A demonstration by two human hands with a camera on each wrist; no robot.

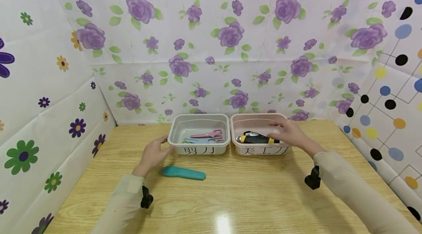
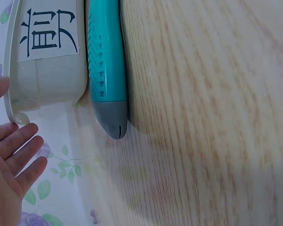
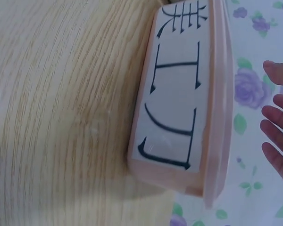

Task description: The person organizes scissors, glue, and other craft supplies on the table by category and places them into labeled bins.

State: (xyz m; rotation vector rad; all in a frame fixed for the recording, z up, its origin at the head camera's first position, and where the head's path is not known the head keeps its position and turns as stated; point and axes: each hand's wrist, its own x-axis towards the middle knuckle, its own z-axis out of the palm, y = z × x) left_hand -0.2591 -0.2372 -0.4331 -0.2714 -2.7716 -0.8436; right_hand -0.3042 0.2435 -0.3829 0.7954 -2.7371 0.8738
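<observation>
My left hand (image 1: 154, 156) is at the left end of a pale grey bin (image 1: 201, 149), thumb and straight fingers right at its rim. Inside the bin lie pink-handled scissors (image 1: 207, 134) and blue ones (image 1: 201, 140). My right hand (image 1: 290, 132) hovers over the right end of a pale pink bin (image 1: 287, 149), fingers loosely bent with nothing between them. Beneath that hand, a black-and-yellow utility knife (image 1: 255, 139) lies in the bin, partly over another dark-and-white tool (image 1: 252, 133). A teal utility knife (image 2: 106, 52) with a grey slotted tip lies on the table before the grey bin.
Both bins stand side by side at the back of the wooden table (image 1: 230, 197), black Chinese characters on their fronts. Behind them rises a flowered cloth wall (image 1: 204, 43). Patterned cloth also closes off the left and right sides.
</observation>
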